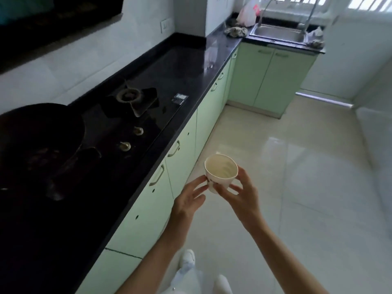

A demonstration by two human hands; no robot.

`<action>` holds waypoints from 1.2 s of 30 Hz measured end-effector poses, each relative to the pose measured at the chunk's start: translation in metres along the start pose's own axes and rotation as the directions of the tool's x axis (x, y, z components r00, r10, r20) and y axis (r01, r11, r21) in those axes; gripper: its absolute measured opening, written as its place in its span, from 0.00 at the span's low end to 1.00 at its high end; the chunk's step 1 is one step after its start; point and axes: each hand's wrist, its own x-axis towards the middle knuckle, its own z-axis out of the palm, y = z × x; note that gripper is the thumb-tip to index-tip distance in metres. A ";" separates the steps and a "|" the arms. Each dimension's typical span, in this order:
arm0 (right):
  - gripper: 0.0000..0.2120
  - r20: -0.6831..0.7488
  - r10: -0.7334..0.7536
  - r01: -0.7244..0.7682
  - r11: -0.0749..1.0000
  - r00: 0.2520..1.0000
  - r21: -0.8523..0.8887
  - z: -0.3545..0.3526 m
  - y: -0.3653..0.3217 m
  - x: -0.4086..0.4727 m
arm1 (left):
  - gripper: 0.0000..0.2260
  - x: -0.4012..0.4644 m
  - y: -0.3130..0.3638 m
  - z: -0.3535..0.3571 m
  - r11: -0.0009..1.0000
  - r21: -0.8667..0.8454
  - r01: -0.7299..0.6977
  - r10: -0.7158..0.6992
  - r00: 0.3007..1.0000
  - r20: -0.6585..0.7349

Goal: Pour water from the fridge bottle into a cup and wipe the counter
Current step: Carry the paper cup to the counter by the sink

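cup (pixel 220 174) upright, held over floor | right hand (pixel 244 198) grips it | left hand (pixel 188 200) fingertips touching

Home kitchen, gas hob (pixel 129 96), sink (pixel 277 32), green cabinets (pixel 273 79)
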 end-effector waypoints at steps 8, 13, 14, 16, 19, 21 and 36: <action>0.33 -0.185 0.003 -0.002 1.000 0.983 0.009 -0.021 0.014 0.075 | 0.21 0.104 0.014 0.019 0.996 0.083 -0.010 -0.007 0.980 0.201; 0.34 -0.268 0.031 -0.033 0.999 0.963 -0.002 -0.044 0.032 0.104 | 0.20 0.154 0.010 0.039 0.992 0.129 0.018 -0.057 0.949 0.310; 0.34 -0.279 0.039 -0.042 0.999 0.959 -0.004 -0.050 0.035 0.109 | 0.21 0.162 0.009 0.044 0.991 0.134 0.024 -0.066 0.944 0.324; 0.34 -0.301 0.055 -0.060 0.998 0.952 -0.008 -0.063 0.043 0.123 | 0.21 0.181 0.007 0.057 0.989 0.141 0.040 -0.087 0.934 0.345; 0.34 -0.313 0.073 -0.081 0.997 0.947 -0.014 -0.083 0.055 0.147 | 0.21 0.212 0.003 0.079 0.989 0.132 0.064 -0.108 0.928 0.357; 0.33 -0.309 0.078 -0.087 0.996 0.948 -0.017 -0.099 0.064 0.169 | 0.21 0.234 0.002 0.097 0.989 0.127 0.074 -0.115 0.929 0.353; 0.30 -0.153 0.045 -0.043 0.999 0.987 0.014 -0.229 0.109 0.379 | 0.20 0.415 0.036 0.242 0.998 0.015 0.063 -0.065 0.978 0.198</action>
